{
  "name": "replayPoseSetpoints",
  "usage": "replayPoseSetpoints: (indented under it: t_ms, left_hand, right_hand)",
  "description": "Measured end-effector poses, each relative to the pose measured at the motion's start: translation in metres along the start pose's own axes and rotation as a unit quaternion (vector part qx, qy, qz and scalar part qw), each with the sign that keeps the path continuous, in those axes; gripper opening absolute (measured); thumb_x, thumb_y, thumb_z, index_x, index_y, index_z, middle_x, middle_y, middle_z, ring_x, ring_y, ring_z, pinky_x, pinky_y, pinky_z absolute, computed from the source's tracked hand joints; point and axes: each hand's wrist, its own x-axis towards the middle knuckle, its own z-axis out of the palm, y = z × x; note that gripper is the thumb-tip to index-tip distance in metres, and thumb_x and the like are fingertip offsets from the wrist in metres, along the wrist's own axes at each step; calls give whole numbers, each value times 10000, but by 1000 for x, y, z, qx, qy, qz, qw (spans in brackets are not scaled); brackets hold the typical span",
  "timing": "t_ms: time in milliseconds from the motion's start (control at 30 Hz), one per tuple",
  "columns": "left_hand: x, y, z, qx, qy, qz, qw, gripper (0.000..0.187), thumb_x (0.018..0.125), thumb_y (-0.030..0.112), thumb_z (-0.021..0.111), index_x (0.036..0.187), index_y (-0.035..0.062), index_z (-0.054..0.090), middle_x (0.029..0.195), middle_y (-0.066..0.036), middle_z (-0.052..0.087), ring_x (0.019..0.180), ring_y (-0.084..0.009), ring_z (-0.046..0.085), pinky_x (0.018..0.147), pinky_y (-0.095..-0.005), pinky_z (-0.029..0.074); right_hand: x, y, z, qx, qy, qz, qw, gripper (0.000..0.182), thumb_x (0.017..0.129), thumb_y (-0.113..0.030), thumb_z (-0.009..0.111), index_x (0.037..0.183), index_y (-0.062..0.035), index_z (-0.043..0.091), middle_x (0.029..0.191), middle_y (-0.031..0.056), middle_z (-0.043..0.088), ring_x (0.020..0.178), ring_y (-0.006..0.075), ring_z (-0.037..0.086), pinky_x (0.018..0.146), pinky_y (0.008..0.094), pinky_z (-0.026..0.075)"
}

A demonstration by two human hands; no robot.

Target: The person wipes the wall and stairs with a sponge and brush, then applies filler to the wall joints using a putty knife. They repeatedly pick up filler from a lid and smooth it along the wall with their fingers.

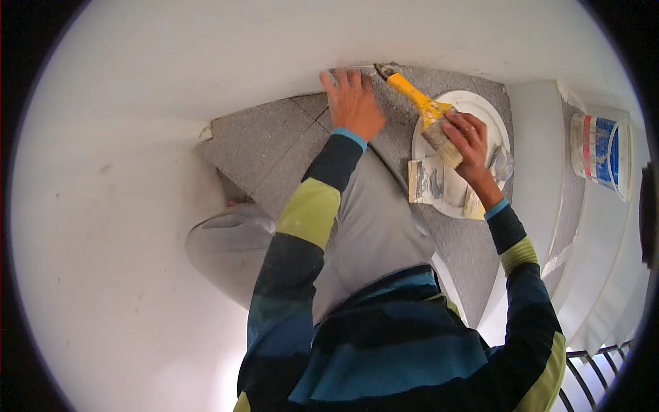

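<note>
My right hand [471,145] grips a paintbrush [410,93] with a yellow handle around its ferrule end. The bristles point back toward me, while the dark handle tip reaches the foot of the wall. Fingers spread, my left hand [355,106] lies on the grey tiled floor [268,144] at the wall's base, holding nothing. Below the brush is a round white lid [449,200]. A wide smeared scraper [428,181] rests at its left edge, and a metal blade [503,163] lies at its right edge, partly behind my wrist.
A white wall [171,62] curves along the far and left sides. Steps [539,151] go down on the right, with a white and blue bucket [604,151] on one. Dark railing bars [575,381] stand at lower right. My bent knee [226,237] is near the left wall.
</note>
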Motion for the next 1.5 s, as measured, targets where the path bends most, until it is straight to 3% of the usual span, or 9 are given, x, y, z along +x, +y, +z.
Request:
replayPoseSetpoints:
  t_ms: [167, 300, 433, 567, 633, 933, 1133, 1300, 1500]
  left_hand:
    - [-34, -26, -48, -170, 79, -41, 981, 560, 722, 224, 579, 1233, 23, 469, 1213, -153, 468, 1185, -343, 362, 1001, -547, 196]
    - [-118, -121, -52, -217, 46, -83, 972, 525, 750, 160, 531, 1239, -5, 435, 1143, -219, 530, 1052, -371, 494, 896, -422, 396]
    - [-217, -201, -3, -255, -177, -256, 915, 503, 769, 185, 536, 1243, 42, 450, 1086, -228, 557, 981, -359, 543, 853, -427, 422]
    - [-212, -199, 0, -202, -260, -252, 910, 470, 787, 181, 518, 1236, 51, 465, 1017, -214, 590, 904, -345, 581, 809, -420, 445]
    - [-197, -191, 3, -302, -78, -219, 924, 423, 806, 188, 507, 1206, 50, 502, 968, -186, 615, 870, -322, 599, 774, -411, 458]
    - [-147, -153, -6, -480, 43, -198, 853, 286, 829, 196, 570, 1058, 27, 608, 920, -123, 647, 794, -186, 610, 722, -280, 465]
    - [-63, -112, 2, -577, 77, -223, 782, 274, 825, 211, 591, 946, -29, 639, 772, -87, 653, 688, -110, 579, 638, -254, 451]
    - [-12, -94, 21, -619, 17, -263, 740, 302, 788, 251, 618, 845, -43, 660, 695, -85, 644, 652, -124, 571, 607, -274, 445]
    - [20, -69, 42, -573, 32, -296, 764, 386, 742, 362, 628, 784, -18, 681, 696, -132, 654, 667, -239, 626, 640, -348, 472]
  right_hand:
    - [-20, -47, -51, 95, 36, 6, 995, 463, 630, -163, 727, 1057, -51, 585, 1088, 135, 592, 917, 294, 559, 780, 389, 461]
    - [-22, -122, -40, 319, -13, 38, 947, 442, 643, -112, 699, 1047, 3, 561, 963, 153, 625, 793, 300, 610, 688, 382, 500]
    - [13, -200, 18, 407, -16, 333, 851, 427, 730, -114, 633, 1110, -5, 473, 910, 202, 597, 841, 386, 593, 706, 408, 487]
    - [54, -214, 98, 384, -151, 343, 844, 476, 750, -130, 638, 1158, -22, 418, 957, 220, 594, 900, 377, 584, 759, 414, 465]
    - [75, -214, 128, 350, -265, 373, 818, 487, 731, -152, 655, 1152, -28, 442, 989, 221, 591, 919, 376, 578, 771, 434, 459]
    - [72, -201, 232, 290, -353, 338, 823, 504, 709, -196, 669, 1144, -18, 486, 1035, 206, 582, 994, 346, 548, 846, 403, 447]
    - [68, -213, 198, 57, -222, 217, 949, 426, 639, -155, 698, 1038, -61, 585, 1010, 149, 572, 992, 312, 526, 867, 409, 429]
    - [98, -135, 89, 71, -117, 197, 971, 340, 695, -89, 595, 1033, -48, 589, 891, 133, 568, 870, 306, 531, 795, 399, 428]
    - [101, -53, 113, 11, -32, 167, 985, 333, 760, -152, 534, 1081, -105, 608, 922, 138, 544, 846, 296, 516, 753, 428, 426]
